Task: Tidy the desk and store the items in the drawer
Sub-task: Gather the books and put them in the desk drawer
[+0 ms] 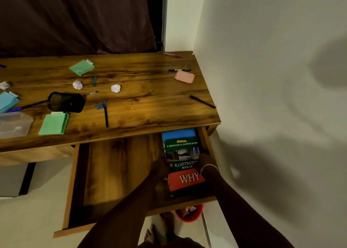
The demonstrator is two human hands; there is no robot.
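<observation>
Dim room, cream wall on the right, dark curtain (75, 18) far behind a wooden bench (142, 90). Drawer (116, 172) pulled open at the near right. Both hands inside it on a green-and-red book (183, 165) titled "WHY", lying at the drawer's right end over a blue book (178, 133). Left hand (159, 170) at the book's left edge, right hand (206, 163) at its right edge; finger closure cannot be told in the shadow. Bench holds green notepads (54, 124), crumpled paper (115, 88), pens (202, 101), a tipped mesh pen cup (65, 102), and a pink case (184, 76).
</observation>
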